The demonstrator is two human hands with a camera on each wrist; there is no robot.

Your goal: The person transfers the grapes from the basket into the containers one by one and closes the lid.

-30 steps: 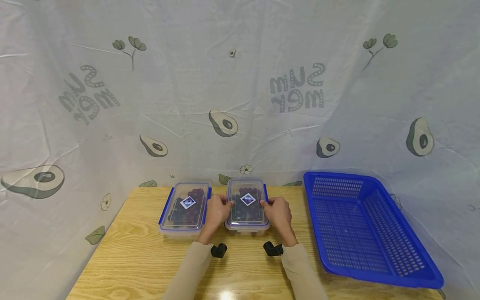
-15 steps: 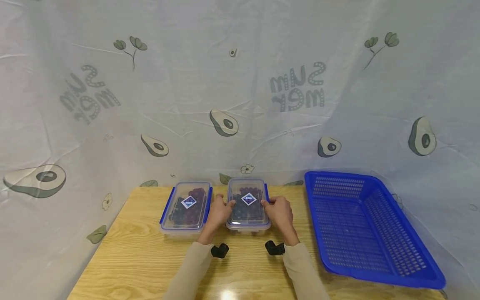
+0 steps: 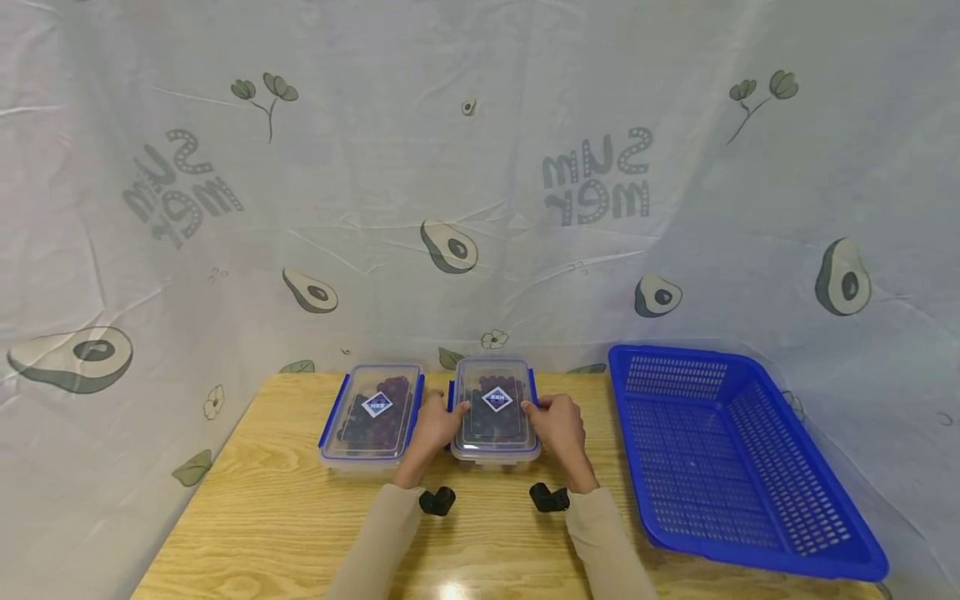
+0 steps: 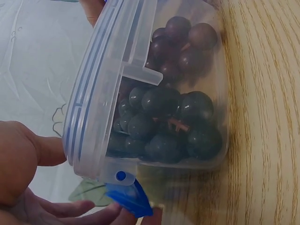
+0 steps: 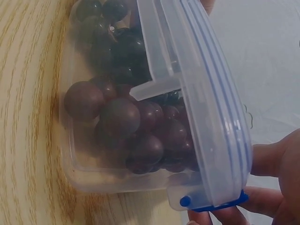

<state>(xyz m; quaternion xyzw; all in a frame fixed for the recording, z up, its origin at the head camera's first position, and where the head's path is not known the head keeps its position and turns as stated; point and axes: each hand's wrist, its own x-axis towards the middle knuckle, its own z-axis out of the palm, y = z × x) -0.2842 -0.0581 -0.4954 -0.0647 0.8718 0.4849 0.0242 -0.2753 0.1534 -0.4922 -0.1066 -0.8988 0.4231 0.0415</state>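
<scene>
A clear plastic food container (image 3: 491, 429) with a lid stands on the table between both hands. Through its walls I see dark green grapes (image 4: 161, 124) and purple-red grapes (image 5: 122, 115). The left hand (image 3: 437, 422) has its thumb on the lid's edge and its fingers at the blue left latch (image 4: 131, 199), which sticks outward from the wall. On the other side, the right hand (image 3: 557, 425) holds the lid's edge with its thumb, fingers at the blue right latch (image 5: 220, 205), which lies against the rim. Some fingertips are hidden behind the latches.
A second lidded container (image 3: 367, 433) of grapes stands just left of the left hand. To the right is a large blue plastic basket (image 3: 652, 500) with perforated walls. A printed curtain (image 3: 480, 167) hangs behind the wooden table (image 3: 247, 517).
The middle container's left latch has swung outward and now shows as blue beside the left fingers. The right hand and both containers stay nearly in place.
</scene>
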